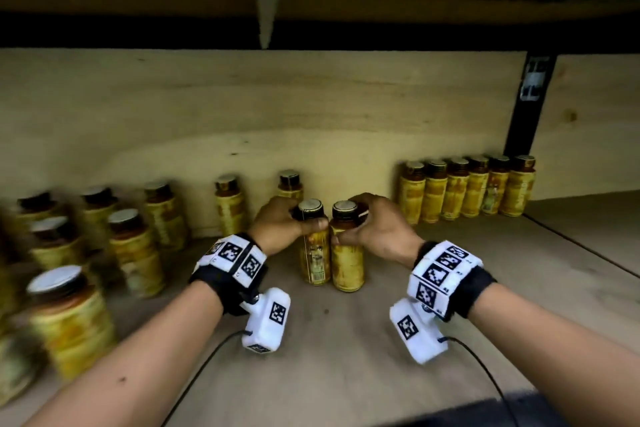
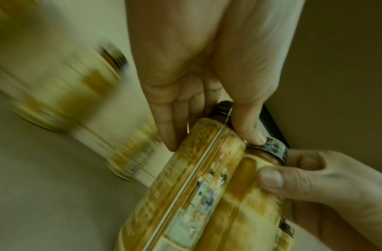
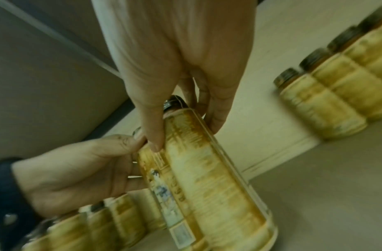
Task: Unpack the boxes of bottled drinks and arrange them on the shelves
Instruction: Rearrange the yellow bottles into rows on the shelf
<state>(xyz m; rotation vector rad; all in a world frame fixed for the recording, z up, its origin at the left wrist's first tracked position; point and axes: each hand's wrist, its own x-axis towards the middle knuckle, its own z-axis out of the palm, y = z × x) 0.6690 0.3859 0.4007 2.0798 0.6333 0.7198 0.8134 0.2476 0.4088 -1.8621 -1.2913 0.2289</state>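
Two bare arms reach forward over the shelf board (image 1: 346, 374). Each wrist wears a band with black-and-white squares.

The left hand (image 1: 277, 225) is wrapped around the top part of the left bottle (image 1: 314, 253). Its thumb lies across the front of the bottle just under the cap, and its fingers curl around the far side. The right hand (image 1: 377, 232) holds the right bottle (image 1: 347, 260) the same way, with the thumb in front and the fingers curled over the neck behind.

The two bottles stand up straight on the board. They touch each other, side by side, between the two hands. In the left wrist view, the left thumb tip presses where the two bottles meet.

To the left, a bunch of the same yellow bottles (image 1: 135, 250) stands on the board, blurry. Farther back, a lone bottle (image 1: 290, 184) stands by the wooden back wall (image 1: 242, 107). Far to the right, a neat row of bottles (image 1: 467, 189) touches that wall.
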